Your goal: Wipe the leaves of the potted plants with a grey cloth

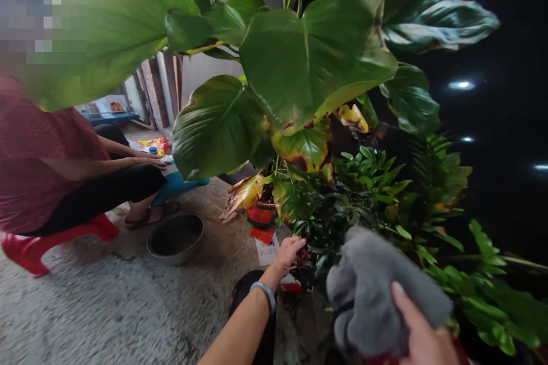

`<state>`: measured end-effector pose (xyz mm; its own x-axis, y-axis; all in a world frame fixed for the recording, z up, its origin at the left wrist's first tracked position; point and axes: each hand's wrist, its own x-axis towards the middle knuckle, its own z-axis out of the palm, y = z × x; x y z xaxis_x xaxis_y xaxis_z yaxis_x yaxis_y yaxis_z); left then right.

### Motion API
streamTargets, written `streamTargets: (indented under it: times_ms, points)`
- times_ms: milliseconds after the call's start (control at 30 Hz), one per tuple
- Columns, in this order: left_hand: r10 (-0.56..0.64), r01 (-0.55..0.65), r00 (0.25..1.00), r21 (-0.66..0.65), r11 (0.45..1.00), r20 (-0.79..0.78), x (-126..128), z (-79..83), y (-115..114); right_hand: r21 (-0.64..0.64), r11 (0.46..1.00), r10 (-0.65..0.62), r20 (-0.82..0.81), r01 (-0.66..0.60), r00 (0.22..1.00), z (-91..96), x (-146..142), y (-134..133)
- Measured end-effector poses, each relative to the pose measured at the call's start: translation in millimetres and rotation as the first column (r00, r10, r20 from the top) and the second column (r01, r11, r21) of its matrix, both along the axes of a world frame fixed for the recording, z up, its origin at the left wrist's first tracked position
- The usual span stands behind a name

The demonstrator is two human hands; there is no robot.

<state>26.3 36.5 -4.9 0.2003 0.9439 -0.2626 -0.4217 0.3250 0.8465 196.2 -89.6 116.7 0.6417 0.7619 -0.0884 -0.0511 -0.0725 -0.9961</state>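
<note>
My left hand [289, 253] reaches forward into the low dark green foliage [329, 222] at the foot of the big plant, fingers curled among the small leaves; what they grip is hidden. A pale bangle [264, 292] sits on that wrist. My right hand [422, 333] is at the bottom right, closed on a bunched grey cloth [377, 291] held over the small-leaved plants. Above both hands spread the large broad leaves [312, 51] of a potted plant, some with yellow and brown edges. Its red pot [262, 215] stands on the floor just beyond my left hand.
A person in a red top [38, 165] squats on a red stool [29, 248] at the left, hands over items on the floor. A metal bowl [175, 236] sits on the concrete floor. A white and red paper [266, 246] lies by the pot. Ferns [440, 177] fill the right.
</note>
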Motion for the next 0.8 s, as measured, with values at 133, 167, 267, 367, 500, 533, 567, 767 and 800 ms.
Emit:
streamTargets:
  times_ms: [133,167,267,367,500,533,567,767,800]
  points:
    - [0.006,-0.006,1.000,0.011,1.000,0.004,1,-0.8,0,0.055,0.995,-0.068,-0.177,0.079,0.982,36.2,-11,39]
    - [0.014,-0.014,1.000,0.010,1.000,0.009,1,-1.2,0,-0.007,0.999,-0.050,-0.269,0.050,0.962,30.3,-19,44]
    - [0.049,-0.049,0.999,-0.001,0.999,0.009,0,-4.1,3,-0.220,0.958,0.074,-0.425,-0.182,0.902,-12.1,-46,33]
    - [0.067,-0.067,0.998,-0.003,0.998,-0.009,0,-8.2,6,-0.292,0.926,0.180,-0.211,-0.238,0.961,-42.4,-60,1]
    - [0.050,-0.050,0.999,-0.013,0.999,-0.007,-1,-8.7,5,-0.235,0.972,0.025,0.020,-0.020,0.999,-5.7,-36,-11]
    - [0.044,-0.044,0.999,-0.018,0.999,-0.001,-2,-7.5,4,-0.188,0.982,-0.014,0.028,0.019,1.000,11.0,-26,-4]
    - [0.039,-0.039,0.999,-0.024,0.999,0.007,-2,-6.1,2,-0.088,0.994,-0.065,0.016,0.066,0.998,26.2,-18,5]
    - [0.055,-0.054,0.998,-0.033,0.998,0.016,-2,-5.5,1,-0.095,0.995,-0.053,-0.277,0.027,0.959,19.8,-22,42]
    - [0.064,-0.064,0.998,-0.033,0.997,0.000,-3,-8.1,3,-0.209,0.974,0.005,-0.344,-0.082,0.939,6.0,-32,36]
